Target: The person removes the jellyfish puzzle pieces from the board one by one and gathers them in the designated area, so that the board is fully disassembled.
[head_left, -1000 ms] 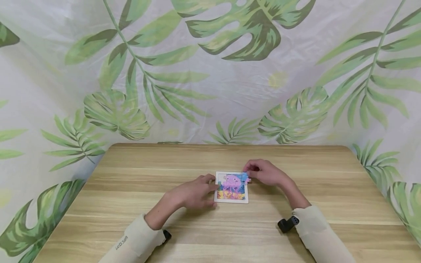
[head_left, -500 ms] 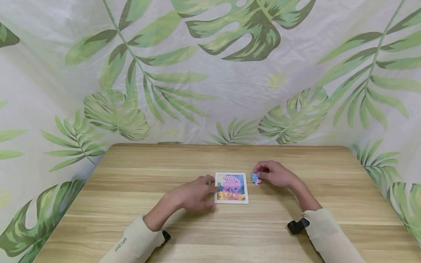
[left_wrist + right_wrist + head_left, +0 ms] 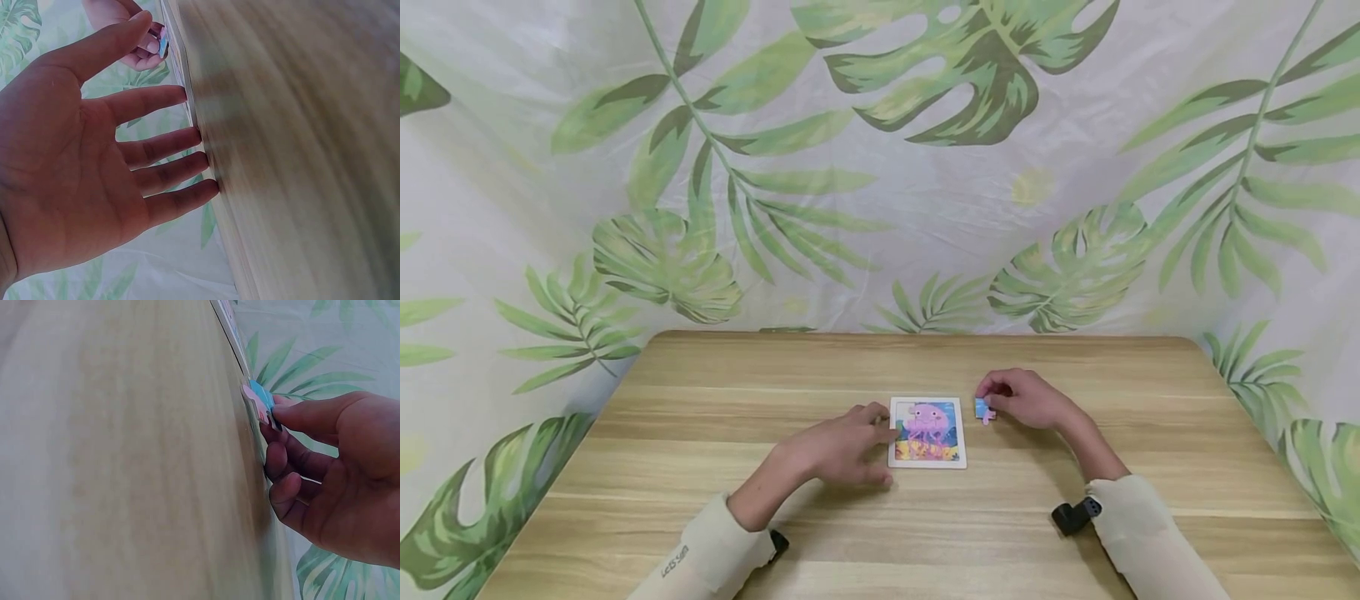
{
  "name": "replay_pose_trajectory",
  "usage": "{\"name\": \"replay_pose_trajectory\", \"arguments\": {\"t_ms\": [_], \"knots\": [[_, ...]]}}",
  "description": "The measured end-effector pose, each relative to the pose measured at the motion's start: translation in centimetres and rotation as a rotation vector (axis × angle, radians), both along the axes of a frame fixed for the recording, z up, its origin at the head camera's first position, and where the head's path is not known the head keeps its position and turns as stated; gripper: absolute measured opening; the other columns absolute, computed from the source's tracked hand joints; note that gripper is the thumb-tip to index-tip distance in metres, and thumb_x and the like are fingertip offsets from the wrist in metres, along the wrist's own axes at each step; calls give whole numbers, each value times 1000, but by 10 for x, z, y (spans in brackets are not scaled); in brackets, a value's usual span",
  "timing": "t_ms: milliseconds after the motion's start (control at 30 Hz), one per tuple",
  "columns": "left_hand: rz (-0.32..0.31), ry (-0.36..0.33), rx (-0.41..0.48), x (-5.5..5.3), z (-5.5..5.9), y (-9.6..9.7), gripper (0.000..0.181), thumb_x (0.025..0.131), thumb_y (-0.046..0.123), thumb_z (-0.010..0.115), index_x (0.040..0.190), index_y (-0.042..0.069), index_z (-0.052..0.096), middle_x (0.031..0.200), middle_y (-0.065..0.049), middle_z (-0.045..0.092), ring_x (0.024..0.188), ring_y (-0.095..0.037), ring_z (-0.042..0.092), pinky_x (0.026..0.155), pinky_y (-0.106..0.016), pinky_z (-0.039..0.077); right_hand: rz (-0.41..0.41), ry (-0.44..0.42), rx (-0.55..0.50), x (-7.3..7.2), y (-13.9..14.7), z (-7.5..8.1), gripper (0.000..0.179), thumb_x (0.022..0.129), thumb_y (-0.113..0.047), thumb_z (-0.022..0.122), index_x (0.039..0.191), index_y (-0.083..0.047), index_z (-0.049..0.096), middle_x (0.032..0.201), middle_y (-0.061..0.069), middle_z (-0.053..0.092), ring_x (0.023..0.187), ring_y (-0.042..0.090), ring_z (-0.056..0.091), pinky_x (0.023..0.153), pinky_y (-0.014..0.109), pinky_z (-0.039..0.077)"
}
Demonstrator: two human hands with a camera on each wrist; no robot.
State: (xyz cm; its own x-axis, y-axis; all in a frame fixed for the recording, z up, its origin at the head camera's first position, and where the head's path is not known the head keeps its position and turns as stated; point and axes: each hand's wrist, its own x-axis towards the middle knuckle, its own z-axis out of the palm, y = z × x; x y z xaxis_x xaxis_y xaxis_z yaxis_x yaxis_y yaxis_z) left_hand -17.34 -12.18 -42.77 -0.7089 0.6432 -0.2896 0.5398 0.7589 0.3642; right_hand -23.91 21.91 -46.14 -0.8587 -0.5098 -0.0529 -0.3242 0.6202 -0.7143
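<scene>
Right hand (image 3: 1030,400) has a piece (image 3: 983,409) pinched in its grip, just off the puzzle's (image 3: 927,429) right edge. Left hand (image 3: 850,446) is spread wide, touching the puzzle's left edge. Puzzle's roughly midway between the counter's (image 3: 925,533) side edges.

The cream left sleeve (image 3: 711,546) bears dark lettering (image 3: 674,562).

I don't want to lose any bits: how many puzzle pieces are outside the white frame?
1: the blue-and-pink piece, pinched in the right grip, apart from the white frame, to its right. Others may be hidden.
</scene>
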Motion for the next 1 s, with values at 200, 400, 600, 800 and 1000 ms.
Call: {"name": "replay_pose_trajectory", "arguments": {"t_ms": [200,400,600,800,1000], "knots": [[-8,9,-9,0,0,0,66,99,43,77,155,12,59,163,-15,45,150,-32,48,119,-52,49,-9,20,28,-4,-2,0,16,106,-4,60,107,-7,76,96,4,74,85,13,59,77,27,49],[-7,11,-11,1,0,-1,67,98,42,78,155,13,59,164,-15,45,150,-33,47,119,-52,48,-8,15,32,-6,-4,0,17,107,-5,60,108,-7,76,96,4,75,84,12,59,76,26,49],[3,6,-11,1,0,-1,68,97,42,79,155,13,59,164,-14,44,150,-33,47,119,-52,48,-16,21,44,-7,-5,-1,16,106,-5,61,109,-7,76,97,4,75,85,13,59,78,28,50],[3,2,-10,1,0,-1,68,97,41,79,155,13,59,164,-14,45,149,-33,48,119,-52,49,-20,19,41,-8,-5,-2,16,106,-4,61,109,-7,76,96,5,74,84,13,59,76,28,50],[-3,7,-18,0,1,0,68,97,41,79,156,13,58,163,-14,45,149,-32,48,119,-53,49,-23,32,41,-9,-4,-2,16,105,-3,61,109,-6,76,97,5,75,84,13,59,77,28,50]]}}
